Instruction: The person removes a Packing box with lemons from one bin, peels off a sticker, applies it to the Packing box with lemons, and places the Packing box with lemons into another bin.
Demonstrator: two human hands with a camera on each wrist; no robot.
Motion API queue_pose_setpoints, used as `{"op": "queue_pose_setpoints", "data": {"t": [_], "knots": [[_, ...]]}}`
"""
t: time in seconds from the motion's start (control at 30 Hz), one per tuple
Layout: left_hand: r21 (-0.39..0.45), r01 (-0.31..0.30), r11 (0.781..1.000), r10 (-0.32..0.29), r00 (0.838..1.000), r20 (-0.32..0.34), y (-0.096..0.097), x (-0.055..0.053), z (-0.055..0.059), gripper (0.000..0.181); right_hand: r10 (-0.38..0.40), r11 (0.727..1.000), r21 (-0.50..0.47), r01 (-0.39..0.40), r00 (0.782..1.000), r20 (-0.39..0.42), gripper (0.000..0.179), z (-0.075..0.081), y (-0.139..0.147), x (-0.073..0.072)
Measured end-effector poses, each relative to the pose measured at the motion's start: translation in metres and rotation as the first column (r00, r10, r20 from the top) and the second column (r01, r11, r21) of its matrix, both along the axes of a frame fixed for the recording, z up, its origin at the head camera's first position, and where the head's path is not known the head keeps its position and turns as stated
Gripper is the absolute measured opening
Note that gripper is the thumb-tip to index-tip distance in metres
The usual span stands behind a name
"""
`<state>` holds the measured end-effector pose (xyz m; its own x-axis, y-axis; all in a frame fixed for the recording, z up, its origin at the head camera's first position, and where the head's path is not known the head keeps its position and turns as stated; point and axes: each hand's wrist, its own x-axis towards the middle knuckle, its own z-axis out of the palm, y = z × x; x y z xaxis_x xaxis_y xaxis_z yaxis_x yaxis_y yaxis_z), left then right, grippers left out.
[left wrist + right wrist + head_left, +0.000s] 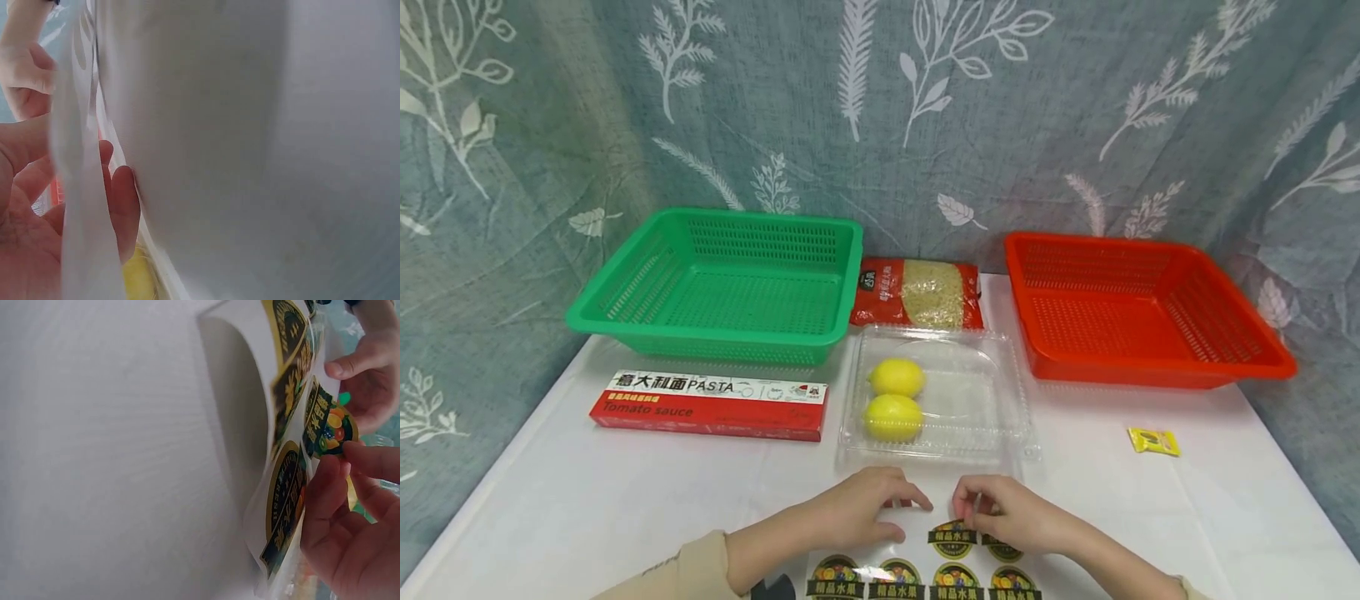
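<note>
- White sticker sheet (917,533): at the near edge of the table, below both hands; round dark-and-gold fruit stickers (957,581) in rows; bowed up off the table in the right wrist view.
- One sticker (334,428): at the upper right of the sheet, pinched at its edge between thumb and forefinger of the right hand (1011,508); whether it is fully free of the sheet cannot be told.
- Left hand (857,508): over the sheet's upper left, fingers loosely bent, thumb and forefinger spread apart; thumb pressure on the sheet cannot be told.
- Clear plastic box (958,392): just beyond the hands, two yellow lemons (892,418) in its left part, one behind the other.
- Red-and-white pasta box (707,408): lying flat, left of the plastic box.
- Green basket (707,337): behind the pasta box.
- Red bag (917,293): lying between the baskets, pale contents showing.
- Red basket (1157,371): back right.
- Small yellow packet (1153,442): in front of the red basket.
- White-covered table (512,517); grey-green leaf-patterned curtain (925,167) behind.
</note>
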<state>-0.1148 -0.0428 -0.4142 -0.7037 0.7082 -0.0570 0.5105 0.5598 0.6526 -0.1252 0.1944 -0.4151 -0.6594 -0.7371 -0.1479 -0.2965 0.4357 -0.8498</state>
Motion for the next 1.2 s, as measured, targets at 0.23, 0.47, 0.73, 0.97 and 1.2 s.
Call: {"op": "queue_pose_setpoints", "data": {"t": [0.23,0.47,0.73,0.97,1.2], "knots": [[-0.004,0.0,1.0,0.0,1.0,-0.019,0.001,-0.001,-0.001,0.034,-0.021,1.0,-0.007,0.022,0.999,0.03,0.009,0.001,0.002,0.0],[-0.018,-0.001,1.0,0.0,0.999,-0.032,0.002,-0.001,-0.001,0.033,-0.034,0.998,-0.048,0.036,0.998,0.045,0.009,0.001,0.004,0.002],[-0.018,-0.012,1.0,0.011,1.0,-0.019,0.002,-0.001,0.0,0.033,-0.062,0.994,-0.082,0.074,0.987,0.146,0.007,0.005,0.003,0.003],[-0.034,-0.006,0.999,0.004,0.999,-0.036,0.003,-0.001,0.001,0.034,-0.078,0.993,-0.077,0.091,0.984,0.16,0.007,0.009,0.003,0.003],[-0.084,-0.015,0.996,0.005,0.994,-0.114,0.005,-0.001,0.002,0.034,-0.078,0.991,-0.101,0.093,0.986,0.151,0.006,0.011,0.007,0.003]]}}
